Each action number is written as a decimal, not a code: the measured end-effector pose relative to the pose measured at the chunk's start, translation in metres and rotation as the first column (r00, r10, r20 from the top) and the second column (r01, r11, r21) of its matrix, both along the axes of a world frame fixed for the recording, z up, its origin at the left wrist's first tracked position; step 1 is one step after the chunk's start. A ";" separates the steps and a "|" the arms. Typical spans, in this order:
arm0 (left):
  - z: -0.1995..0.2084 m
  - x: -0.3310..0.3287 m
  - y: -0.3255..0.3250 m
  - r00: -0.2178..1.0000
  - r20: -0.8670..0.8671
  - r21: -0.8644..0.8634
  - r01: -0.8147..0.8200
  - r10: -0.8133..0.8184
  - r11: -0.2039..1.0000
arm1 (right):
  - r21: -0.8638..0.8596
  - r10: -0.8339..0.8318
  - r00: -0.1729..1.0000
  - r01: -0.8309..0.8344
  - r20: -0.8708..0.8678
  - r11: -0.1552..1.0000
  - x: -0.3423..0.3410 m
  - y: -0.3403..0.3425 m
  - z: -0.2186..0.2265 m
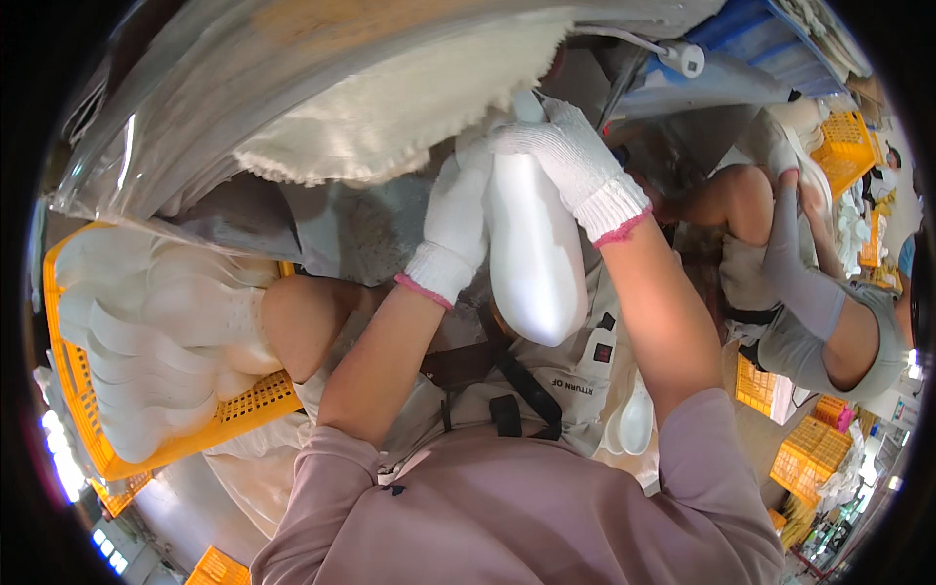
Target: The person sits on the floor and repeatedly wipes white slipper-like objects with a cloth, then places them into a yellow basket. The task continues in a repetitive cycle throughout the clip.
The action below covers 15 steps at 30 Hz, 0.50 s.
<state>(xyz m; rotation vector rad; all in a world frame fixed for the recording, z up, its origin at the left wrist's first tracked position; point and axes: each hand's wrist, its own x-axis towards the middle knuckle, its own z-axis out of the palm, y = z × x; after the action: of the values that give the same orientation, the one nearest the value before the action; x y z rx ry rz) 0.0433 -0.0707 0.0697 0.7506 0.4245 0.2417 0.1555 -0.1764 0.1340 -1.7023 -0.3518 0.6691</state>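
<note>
Both my hands wear white knit gloves with pink cuffs. Between them is a smooth, glossy white elongated piece [534, 249] with a rounded lower end; its exact kind is not clear. My right hand [565, 161] wraps over its upper part, thumb and fingers closed on it. Along its left side, my left hand [458, 210] grips it, the fingertips mostly hidden. The piece's upper end reaches the frayed edge of a large, fluffy cream cloth wheel [390, 107], and I cannot tell whether they touch.
At left a yellow basket [258, 409] holds several stacked white curved pieces [156, 341]. A grey metal hood [146, 117] surrounds the wheel. A white lamp [682, 60] hangs at upper right. Another person [829, 312] sits at right, near more yellow baskets [809, 458].
</note>
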 end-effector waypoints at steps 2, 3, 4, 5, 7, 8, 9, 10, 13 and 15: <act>0.005 -0.002 -0.003 0.996 -0.056 0.123 -0.060 0.067 0.991 | 0.186 0.051 0.994 -0.033 -0.092 0.982 -0.002 -0.003 -0.001; 0.006 -0.003 -0.004 0.996 -0.060 0.168 -0.057 0.068 0.984 | 0.217 0.046 0.986 -0.010 -0.161 0.976 -0.003 -0.004 -0.002; 0.007 -0.004 -0.005 0.988 -0.132 0.190 -0.053 0.079 0.980 | 0.303 0.055 0.983 0.000 -0.174 0.953 -0.004 -0.006 -0.003; 0.008 -0.005 -0.004 0.993 -0.093 0.315 -0.037 0.069 0.948 | 0.329 0.044 0.975 0.031 -0.219 0.944 -0.005 -0.006 -0.004; 0.009 -0.006 -0.002 0.993 -0.035 0.269 -0.100 0.113 0.958 | 0.345 0.069 0.959 0.031 -0.275 0.938 -0.004 -0.007 -0.004; 0.008 -0.005 -0.002 0.991 0.005 0.241 -0.131 0.134 0.962 | 0.258 0.044 0.980 0.007 -0.194 0.966 -0.003 -0.007 -0.003; 0.006 -0.004 0.000 0.992 -0.010 0.241 -0.117 0.123 0.963 | 0.192 0.031 0.992 -0.007 -0.121 0.981 -0.002 -0.006 -0.004; 0.004 -0.003 0.000 0.995 -0.065 0.171 -0.066 0.078 0.983 | 0.148 0.018 0.999 -0.012 -0.042 0.989 0.000 -0.005 -0.004; -0.006 0.004 0.003 1.000 -0.002 -0.025 0.006 -0.006 1.000 | 0.124 0.023 1.000 -0.022 -0.014 0.992 0.007 0.001 -0.006; -0.009 0.007 0.004 0.999 0.030 -0.038 -0.043 0.045 0.998 | 0.065 0.008 1.000 -0.009 0.013 0.998 0.011 0.005 -0.005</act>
<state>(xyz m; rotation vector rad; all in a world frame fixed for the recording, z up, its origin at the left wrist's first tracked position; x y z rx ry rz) 0.0507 -0.0669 0.0607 0.7007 0.4151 0.2858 0.1666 -0.1717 0.1291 -1.6445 -0.3863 0.6462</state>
